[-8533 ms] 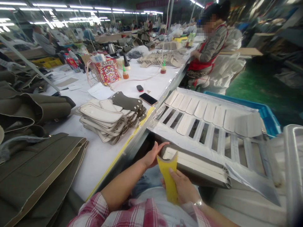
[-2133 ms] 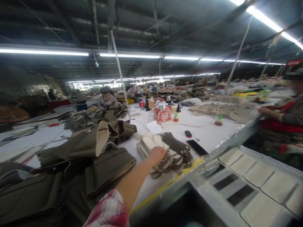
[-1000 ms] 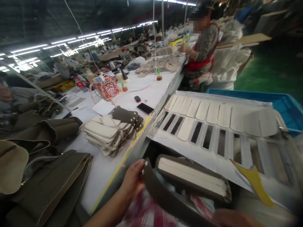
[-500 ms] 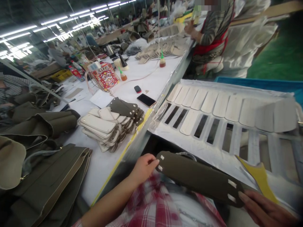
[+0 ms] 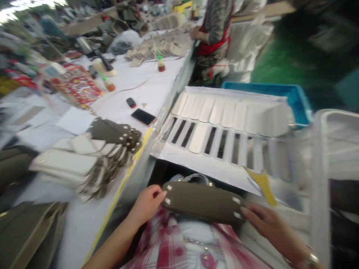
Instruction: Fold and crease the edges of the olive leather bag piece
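Observation:
I hold a long olive-green leather piece (image 5: pixel 202 200) with small white tabs at its corners, flat and level over my lap. My left hand (image 5: pixel 147 203) pinches its left end with closed fingers. At the right end my right hand (image 5: pixel 265 224) grips it with the fingertips. A yellow scraper-shaped tool (image 5: pixel 263 183) lies on the white rack (image 5: pixel 224 164) just beyond the piece. A stack of similar leather pieces (image 5: pixel 92 157), pale side up with a few olive ones on top, sits on the white table (image 5: pixel 117 97) to my left.
The slatted rack carries a row of pale pieces (image 5: pixel 230 112). A blue crate (image 5: pixel 297 99) stands behind it. A phone (image 5: pixel 143 117) and a small dark object (image 5: pixel 131 102) lie on the table. A person in a red apron (image 5: pixel 214 35) works at the far end. Olive bag panels (image 5: pixel 25 231) lie bottom left.
The view has swung down and left and is blurred. The olive piece now lies level between both hands; my right hand has closed in on its right end. The yellow tool stays on the rack.

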`<action>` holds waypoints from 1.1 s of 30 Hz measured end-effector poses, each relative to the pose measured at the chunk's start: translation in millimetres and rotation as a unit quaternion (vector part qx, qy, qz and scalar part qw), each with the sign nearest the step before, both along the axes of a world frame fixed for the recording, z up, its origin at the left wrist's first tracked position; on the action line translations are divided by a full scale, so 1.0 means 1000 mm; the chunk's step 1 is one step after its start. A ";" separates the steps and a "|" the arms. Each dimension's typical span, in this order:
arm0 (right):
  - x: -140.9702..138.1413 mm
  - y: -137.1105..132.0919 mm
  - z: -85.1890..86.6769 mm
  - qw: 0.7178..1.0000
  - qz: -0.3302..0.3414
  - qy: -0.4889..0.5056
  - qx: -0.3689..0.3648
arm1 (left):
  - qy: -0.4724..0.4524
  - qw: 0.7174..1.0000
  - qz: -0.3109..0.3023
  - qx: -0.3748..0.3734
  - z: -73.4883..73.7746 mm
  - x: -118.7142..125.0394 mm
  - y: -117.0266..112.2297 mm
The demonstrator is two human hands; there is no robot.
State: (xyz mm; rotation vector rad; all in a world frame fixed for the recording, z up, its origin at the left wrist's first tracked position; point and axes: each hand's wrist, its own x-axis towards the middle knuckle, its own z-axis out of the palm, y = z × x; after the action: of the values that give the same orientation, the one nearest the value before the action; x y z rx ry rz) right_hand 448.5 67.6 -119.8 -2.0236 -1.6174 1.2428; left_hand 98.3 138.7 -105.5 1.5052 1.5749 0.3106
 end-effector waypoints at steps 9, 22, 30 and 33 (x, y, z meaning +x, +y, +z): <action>0.001 0.002 0.009 0.995 -0.082 0.010 -0.056 | 0.154 0.980 -0.121 -0.021 -0.001 -0.007 0.014; 0.009 0.001 0.003 0.997 -0.057 0.023 -0.037 | 0.056 0.850 -0.451 0.266 -0.010 0.169 0.001; 0.012 0.006 0.007 0.999 -0.025 -0.011 -0.045 | 0.056 0.869 -0.434 0.232 -0.022 0.184 -0.003; 0.013 0.007 0.008 0.998 -0.025 -0.011 -0.048 | 0.043 0.871 -0.431 0.233 -0.020 0.184 -0.004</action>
State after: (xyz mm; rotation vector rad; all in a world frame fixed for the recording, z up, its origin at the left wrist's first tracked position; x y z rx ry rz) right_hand 461.6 74.4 -112.2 -2.1280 -1.5349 1.3097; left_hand 282.2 134.8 -125.1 2.4575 0.7591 0.0985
